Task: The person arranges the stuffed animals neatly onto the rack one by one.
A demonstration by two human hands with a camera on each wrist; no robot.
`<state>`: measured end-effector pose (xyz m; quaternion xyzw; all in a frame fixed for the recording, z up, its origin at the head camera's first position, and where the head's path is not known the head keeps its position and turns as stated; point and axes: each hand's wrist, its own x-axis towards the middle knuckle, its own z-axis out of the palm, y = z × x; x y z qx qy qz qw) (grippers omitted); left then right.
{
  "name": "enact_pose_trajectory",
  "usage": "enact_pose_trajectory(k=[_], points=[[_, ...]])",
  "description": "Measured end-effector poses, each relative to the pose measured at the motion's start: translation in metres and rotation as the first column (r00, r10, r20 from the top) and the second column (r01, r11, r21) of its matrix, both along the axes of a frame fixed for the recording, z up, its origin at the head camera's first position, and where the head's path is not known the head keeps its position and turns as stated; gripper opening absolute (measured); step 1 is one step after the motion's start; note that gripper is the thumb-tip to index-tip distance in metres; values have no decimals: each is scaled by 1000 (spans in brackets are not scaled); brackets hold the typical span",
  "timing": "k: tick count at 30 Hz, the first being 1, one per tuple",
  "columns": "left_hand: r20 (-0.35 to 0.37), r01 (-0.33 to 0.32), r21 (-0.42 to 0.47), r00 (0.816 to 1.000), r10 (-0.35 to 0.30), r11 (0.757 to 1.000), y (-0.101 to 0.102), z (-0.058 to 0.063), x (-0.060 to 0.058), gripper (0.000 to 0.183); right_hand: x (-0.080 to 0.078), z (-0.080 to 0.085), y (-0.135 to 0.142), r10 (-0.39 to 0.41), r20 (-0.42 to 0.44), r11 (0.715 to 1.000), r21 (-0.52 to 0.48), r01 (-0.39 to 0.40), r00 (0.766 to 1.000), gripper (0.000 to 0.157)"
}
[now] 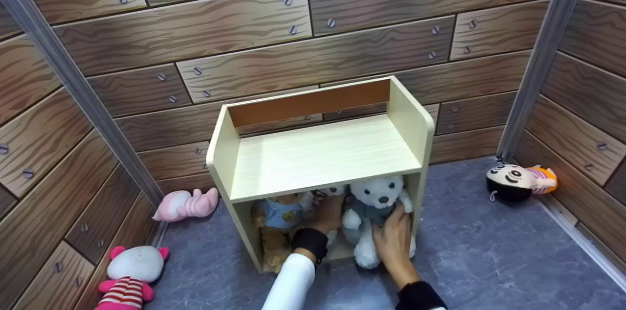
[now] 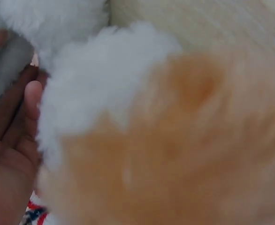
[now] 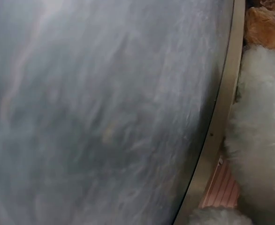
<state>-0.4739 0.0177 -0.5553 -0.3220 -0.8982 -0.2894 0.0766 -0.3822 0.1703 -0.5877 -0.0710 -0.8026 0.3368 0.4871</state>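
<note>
My right hand [image 1: 393, 239] holds the white plush bear [image 1: 379, 192] by its side, thumb in front of its body. The bear sits upright at the right end of a small shelf's lower compartment, in a grey-green top. Reaching in beside it, my left hand [image 1: 330, 214] is in front of a middle white plush [image 1: 335, 190], which it mostly hides. White fur [image 2: 104, 75] is against its fingers in the left wrist view; their grip is hidden. A brown plush bear [image 1: 283, 214] in a blue shirt sits at the left end.
The pale wooden shelf [image 1: 323, 153] stands on a grey marbled floor [image 1: 469, 251] near plank-patterned walls. At left lie a pink plush [image 1: 188, 205] and a white-headed doll in red stripes [image 1: 129, 271]. A black-and-white plush [image 1: 513, 183] lies by the right wall.
</note>
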Motion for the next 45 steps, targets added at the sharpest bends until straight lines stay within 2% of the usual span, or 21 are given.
enact_pose_trajectory(k=[3,6,9,15,20,26,28,31,33,38,43,45], points=[[31,15,15,999,-15,1000,-1,0,0,78,-1,0,2,18,35,1000,-4,-18,999,83],[18,-2,-17,1000,2,1000,-2,1,1,86,-4,-1,3,34,58,999,1,-34,998,83],[9,-16,-36,1000,16,999,-3,1,3,85,-6,-4,3,44,61,999,6,-45,997,83],[13,-7,-43,1000,8,999,-3,2,3,75,-13,-9,4,78,13,997,28,-79,997,82],[85,4,-33,996,-1,999,-9,4,3,76,-20,-13,-2,87,-18,995,53,-86,996,84],[172,42,-12,984,-39,999,-10,7,1,71,-28,-15,-1,97,-28,994,42,-96,995,80],[210,50,2,976,-50,999,-10,8,1,77,-29,-15,-2,98,-20,995,35,-97,995,80],[256,54,34,965,-61,998,-9,9,0,89,-31,-15,-2,85,-6,996,29,-84,996,81],[275,32,33,960,-40,999,-9,10,1,94,-32,-14,-3,68,6,997,26,-68,998,81],[323,-18,33,946,6,999,-8,8,3,87,-35,-11,-6,24,47,999,26,-26,999,78],[358,-26,144,933,-27,989,-6,5,8,83,-38,-8,-9,-25,107,999,23,23,994,77],[355,-24,203,933,-50,979,-4,6,11,83,-39,-7,-9,-49,130,999,27,46,990,78]])
